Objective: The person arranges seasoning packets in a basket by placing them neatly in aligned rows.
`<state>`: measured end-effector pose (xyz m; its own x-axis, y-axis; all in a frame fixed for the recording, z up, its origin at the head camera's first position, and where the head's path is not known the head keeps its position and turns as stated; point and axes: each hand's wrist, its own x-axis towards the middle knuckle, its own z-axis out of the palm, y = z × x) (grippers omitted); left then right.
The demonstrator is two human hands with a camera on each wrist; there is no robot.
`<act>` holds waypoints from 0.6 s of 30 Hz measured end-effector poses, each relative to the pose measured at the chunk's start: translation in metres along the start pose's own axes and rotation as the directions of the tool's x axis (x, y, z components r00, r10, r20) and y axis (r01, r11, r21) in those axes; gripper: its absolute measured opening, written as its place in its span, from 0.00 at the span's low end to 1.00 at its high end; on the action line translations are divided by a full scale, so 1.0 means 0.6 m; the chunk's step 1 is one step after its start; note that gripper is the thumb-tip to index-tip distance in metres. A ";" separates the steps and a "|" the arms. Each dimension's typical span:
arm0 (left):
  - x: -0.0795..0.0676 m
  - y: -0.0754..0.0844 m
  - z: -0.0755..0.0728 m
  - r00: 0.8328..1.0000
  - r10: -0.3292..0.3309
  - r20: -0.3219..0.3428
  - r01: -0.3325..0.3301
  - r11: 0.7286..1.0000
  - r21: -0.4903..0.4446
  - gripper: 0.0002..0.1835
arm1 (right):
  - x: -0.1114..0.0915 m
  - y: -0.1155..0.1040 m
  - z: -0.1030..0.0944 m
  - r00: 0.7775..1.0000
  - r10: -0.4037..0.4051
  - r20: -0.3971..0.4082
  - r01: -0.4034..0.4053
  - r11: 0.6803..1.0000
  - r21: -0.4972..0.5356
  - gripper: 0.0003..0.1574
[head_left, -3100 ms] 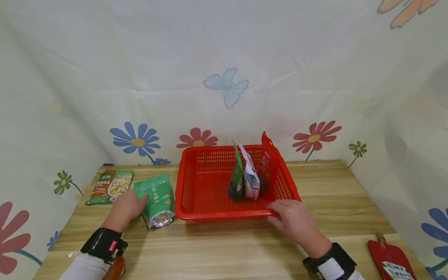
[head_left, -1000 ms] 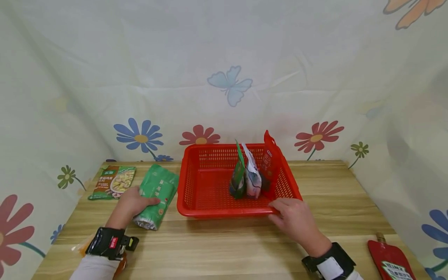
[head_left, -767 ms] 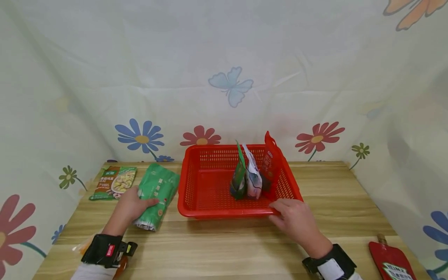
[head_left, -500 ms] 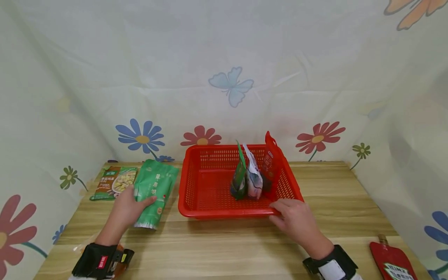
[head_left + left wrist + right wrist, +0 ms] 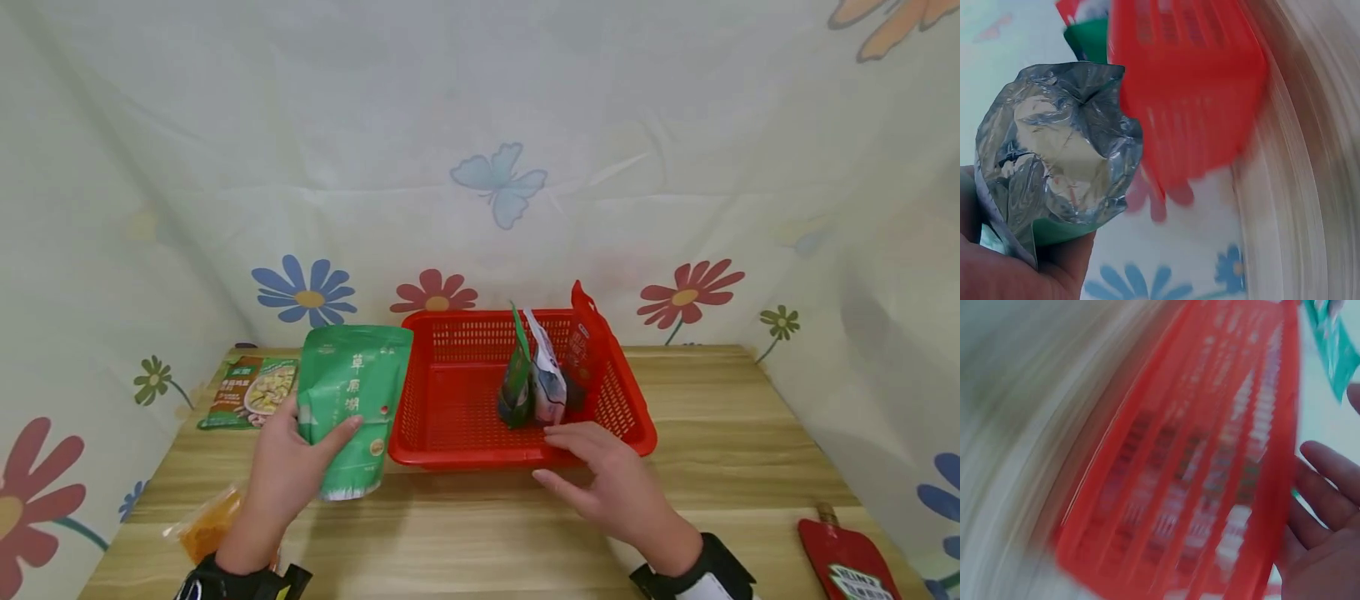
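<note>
My left hand grips a green stand-up pouch by its left side, thumb across the front. The pouch is raised upright above the table, overlapping the left end of a red plastic basket. Its silver foil bottom faces the left wrist camera. My right hand is at the basket's near rim, fingers spread and holding nothing; whether a fingertip touches the rim is unclear. Inside the basket's right half stand a green packet, a white-and-pink packet and a red pouch.
A green-and-brown seasoning packet lies at the table's back left. Near my left forearm is a clear bag with orange contents. A red ketchup pouch lies at the front right. Flowered cloth hangs behind the table.
The green pouch, earlier lying on the table, has been lifted upright by my left hand and moved right toward the basket. My right hand has let go of the basket rim and shifted left.
</note>
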<state>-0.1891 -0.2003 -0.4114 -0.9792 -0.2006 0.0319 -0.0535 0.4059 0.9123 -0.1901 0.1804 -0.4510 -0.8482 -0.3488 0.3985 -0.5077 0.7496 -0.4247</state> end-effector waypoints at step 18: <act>-0.092 0.061 0.139 0.954 0.111 0.279 0.015 0.910 -0.415 0.32 | 0.016 -0.113 0.028 0.958 0.071 0.276 -0.280 0.419 0.864 0.27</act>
<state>-0.1535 -0.1002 -0.4138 -0.9946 0.1022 0.0179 0.0176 -0.0037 0.9998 -0.1667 0.1169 -0.4320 -0.8907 -0.4365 0.1271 -0.1054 -0.0737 -0.9917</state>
